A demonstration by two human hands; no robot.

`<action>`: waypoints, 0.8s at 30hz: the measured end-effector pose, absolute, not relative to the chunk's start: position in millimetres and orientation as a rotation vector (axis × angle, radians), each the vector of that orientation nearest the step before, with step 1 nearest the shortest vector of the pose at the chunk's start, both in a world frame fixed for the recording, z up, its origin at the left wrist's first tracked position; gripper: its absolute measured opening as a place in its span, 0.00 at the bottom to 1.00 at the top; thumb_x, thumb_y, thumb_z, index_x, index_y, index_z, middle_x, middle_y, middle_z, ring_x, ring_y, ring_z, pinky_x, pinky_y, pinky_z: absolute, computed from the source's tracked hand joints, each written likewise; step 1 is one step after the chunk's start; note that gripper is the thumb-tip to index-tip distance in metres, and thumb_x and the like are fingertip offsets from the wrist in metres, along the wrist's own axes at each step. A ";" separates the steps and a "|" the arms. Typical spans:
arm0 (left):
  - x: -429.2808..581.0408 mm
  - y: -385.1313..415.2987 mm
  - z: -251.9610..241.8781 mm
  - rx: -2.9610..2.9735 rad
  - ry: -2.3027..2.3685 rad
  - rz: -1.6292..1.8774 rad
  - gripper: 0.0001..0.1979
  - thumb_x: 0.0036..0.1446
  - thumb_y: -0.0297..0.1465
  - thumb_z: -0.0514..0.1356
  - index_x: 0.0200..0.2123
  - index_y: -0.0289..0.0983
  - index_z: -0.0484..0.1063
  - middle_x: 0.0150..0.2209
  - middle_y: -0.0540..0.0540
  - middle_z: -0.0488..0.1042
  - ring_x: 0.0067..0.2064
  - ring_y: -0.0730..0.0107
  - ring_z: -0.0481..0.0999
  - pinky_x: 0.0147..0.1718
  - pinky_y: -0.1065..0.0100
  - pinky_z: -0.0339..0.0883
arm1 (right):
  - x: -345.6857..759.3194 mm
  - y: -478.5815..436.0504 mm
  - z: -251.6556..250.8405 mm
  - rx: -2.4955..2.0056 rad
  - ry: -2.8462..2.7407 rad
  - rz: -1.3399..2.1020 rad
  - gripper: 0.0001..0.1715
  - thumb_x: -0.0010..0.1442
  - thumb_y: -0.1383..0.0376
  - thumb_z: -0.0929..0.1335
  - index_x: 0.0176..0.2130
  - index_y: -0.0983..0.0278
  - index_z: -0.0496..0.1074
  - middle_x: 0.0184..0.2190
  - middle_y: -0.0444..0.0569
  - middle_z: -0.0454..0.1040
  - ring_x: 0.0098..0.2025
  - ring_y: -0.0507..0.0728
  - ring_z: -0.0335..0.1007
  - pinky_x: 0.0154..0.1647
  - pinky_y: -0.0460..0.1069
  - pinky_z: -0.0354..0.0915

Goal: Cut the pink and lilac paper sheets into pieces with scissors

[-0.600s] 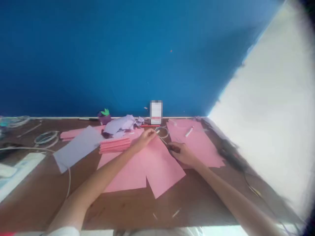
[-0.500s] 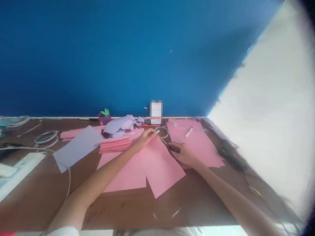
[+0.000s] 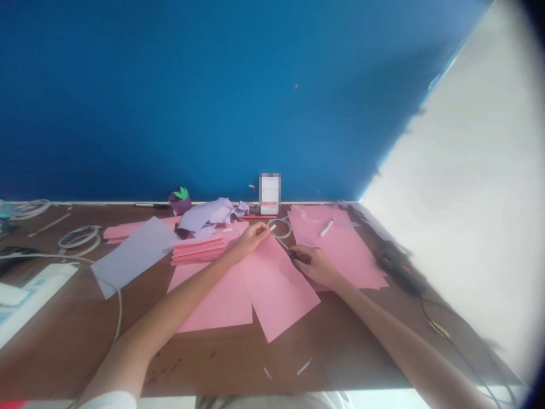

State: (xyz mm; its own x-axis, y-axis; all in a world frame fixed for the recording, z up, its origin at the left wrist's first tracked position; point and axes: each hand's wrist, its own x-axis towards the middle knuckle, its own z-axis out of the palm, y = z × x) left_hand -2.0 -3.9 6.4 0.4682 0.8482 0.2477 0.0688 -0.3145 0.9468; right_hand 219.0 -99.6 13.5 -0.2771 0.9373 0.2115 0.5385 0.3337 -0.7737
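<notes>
The left hand (image 3: 251,240) pinches the upper end of a thin white strip (image 3: 281,241), its long axis slanting down rightward above the pink paper sheet (image 3: 276,289); the right hand (image 3: 315,266), nearer the lower end, curls closed around a dark tool (image 3: 294,255).

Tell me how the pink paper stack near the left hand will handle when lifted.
The stack of pink paper strips is probably light for its size, being thin sheets. Its slightly offset edges suggest layers could slide apart if pushed. Lying flat, it seems unlikely to roll.
</notes>
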 end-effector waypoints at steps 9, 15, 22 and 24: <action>-1.9 -3.7 7.4 1.721 0.789 0.980 0.13 0.56 0.40 0.56 0.34 0.35 0.68 0.31 0.50 0.67 0.34 0.73 0.65 0.35 0.72 0.57 | 218.1 -98.8 8.9 -1.319 -1.940 0.730 0.18 0.54 0.65 0.63 0.45 0.63 0.72 0.29 0.46 0.75 0.29 0.53 0.67 0.31 0.47 0.63; -1.2 -3.5 6.0 1.726 0.804 0.975 0.13 0.57 0.40 0.56 0.33 0.35 0.68 0.31 0.50 0.67 0.34 0.73 0.65 0.35 0.72 0.57 | 218.4 -98.0 7.6 -1.355 -1.964 0.702 0.17 0.54 0.65 0.64 0.44 0.62 0.72 0.28 0.44 0.73 0.28 0.52 0.64 0.30 0.47 0.60; -1.5 -3.4 6.2 1.736 0.809 0.965 0.13 0.57 0.40 0.56 0.33 0.35 0.68 0.31 0.50 0.68 0.34 0.73 0.66 0.35 0.72 0.57 | 217.0 -99.0 9.7 -1.350 -1.959 0.709 0.17 0.53 0.65 0.64 0.43 0.62 0.72 0.26 0.43 0.71 0.27 0.51 0.62 0.29 0.46 0.58; -1.8 -3.1 5.8 1.733 0.817 0.966 0.13 0.57 0.40 0.56 0.33 0.35 0.68 0.31 0.50 0.68 0.34 0.73 0.66 0.35 0.72 0.58 | 216.7 -99.1 10.2 -1.358 -1.956 0.712 0.17 0.53 0.65 0.64 0.43 0.62 0.71 0.26 0.43 0.71 0.27 0.51 0.62 0.29 0.46 0.58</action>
